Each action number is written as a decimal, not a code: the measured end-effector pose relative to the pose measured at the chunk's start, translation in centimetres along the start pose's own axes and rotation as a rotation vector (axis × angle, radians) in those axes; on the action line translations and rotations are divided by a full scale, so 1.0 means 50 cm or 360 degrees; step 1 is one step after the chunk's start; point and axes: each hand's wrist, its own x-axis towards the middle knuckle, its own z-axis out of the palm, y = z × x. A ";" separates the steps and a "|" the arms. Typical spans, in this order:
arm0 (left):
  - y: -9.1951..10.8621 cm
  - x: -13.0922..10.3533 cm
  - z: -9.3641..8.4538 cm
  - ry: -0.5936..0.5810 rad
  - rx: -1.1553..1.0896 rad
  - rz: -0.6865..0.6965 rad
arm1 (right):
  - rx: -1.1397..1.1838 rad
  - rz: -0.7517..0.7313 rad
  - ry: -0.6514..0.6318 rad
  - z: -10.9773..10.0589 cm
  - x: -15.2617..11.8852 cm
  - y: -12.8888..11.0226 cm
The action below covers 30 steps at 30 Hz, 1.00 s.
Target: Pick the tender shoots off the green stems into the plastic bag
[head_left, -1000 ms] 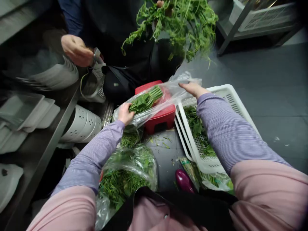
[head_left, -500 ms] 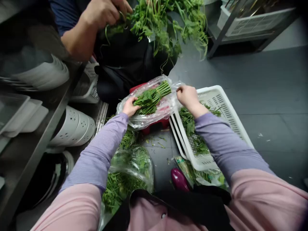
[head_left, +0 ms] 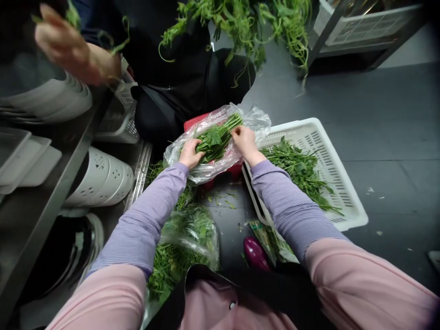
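At frame centre, a green-stemmed bundle (head_left: 219, 136) is clasped at its leafy end by the left hand (head_left: 191, 154); the right hand's (head_left: 244, 142) fingertips are drawn together at its stems, what is pinched being unclear. Leaves could be bruised by squeezing. If the clear plastic bag (head_left: 202, 174) beneath were tugged, the bundle could be tipped off the red stool (head_left: 196, 122).

Commercial-looking kitchen, stacked dishes (head_left: 65, 101), metal shelf (head_left: 63, 190), plastic basket (head_left: 332, 176), bunched greens (head_left: 216, 138)
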 end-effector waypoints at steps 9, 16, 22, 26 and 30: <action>0.008 -0.004 0.006 -0.0119 0.0141 0.0215 | -0.0174 0.0040 0.0091 0.037 0.015 -0.015; 0.010 0.000 0.010 -0.0148 0.0174 0.0216 | -0.0224 0.0020 0.0181 0.061 0.027 -0.001; 0.027 0.001 0.011 -0.0190 0.0305 0.0183 | -0.0228 0.0084 0.0276 0.046 0.043 0.022; 0.036 0.003 0.012 -0.0241 0.0374 0.0189 | -0.0124 0.0113 0.0205 0.013 0.057 0.033; 0.039 0.000 0.009 -0.0263 0.0415 0.0209 | 0.0131 0.0233 -0.0096 -0.051 0.091 0.054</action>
